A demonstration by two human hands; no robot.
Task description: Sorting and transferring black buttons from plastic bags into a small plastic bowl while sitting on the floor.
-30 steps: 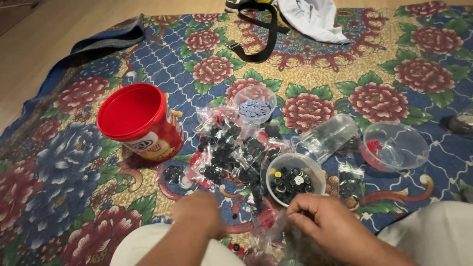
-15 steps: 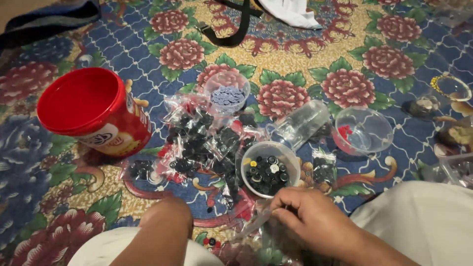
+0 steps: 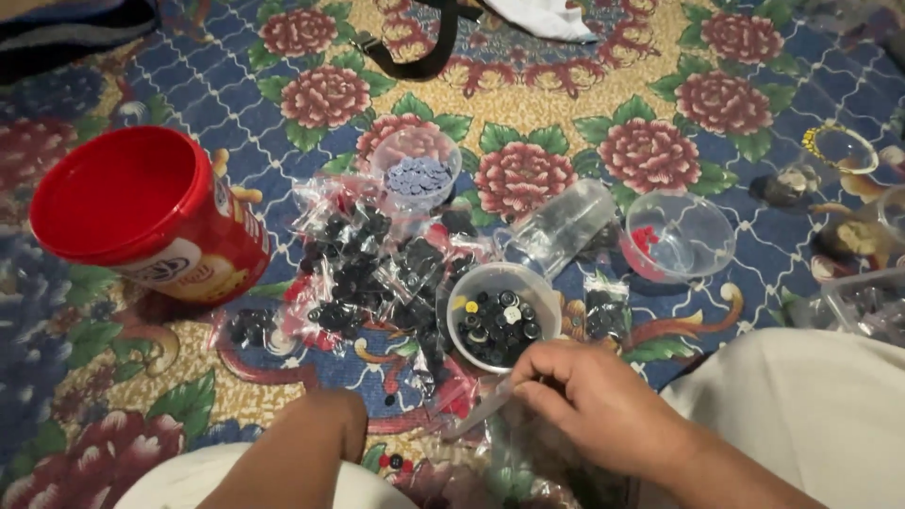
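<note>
Open carpet (image 3: 566,104) beyond the cluster; nearer in, hemmed by red tub (image 3: 141,221) left, bagged buttons (image 3: 368,273) centre, clear bowl (image 3: 681,236) right.

Domestic setting, floor level. Work is laid out on a floral carpet (image 3: 584,123), with a red food tub (image 3: 141,221), plastic cups (image 3: 679,236) and small bags of buttons (image 3: 368,273) around.

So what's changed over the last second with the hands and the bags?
The right hand slid from the clear bag toward the cup of dark buttons, fingertips now beside its rim. The left hand dropped back; only its forearm shows. The red tub, button bags and clear cups stayed put.
</note>
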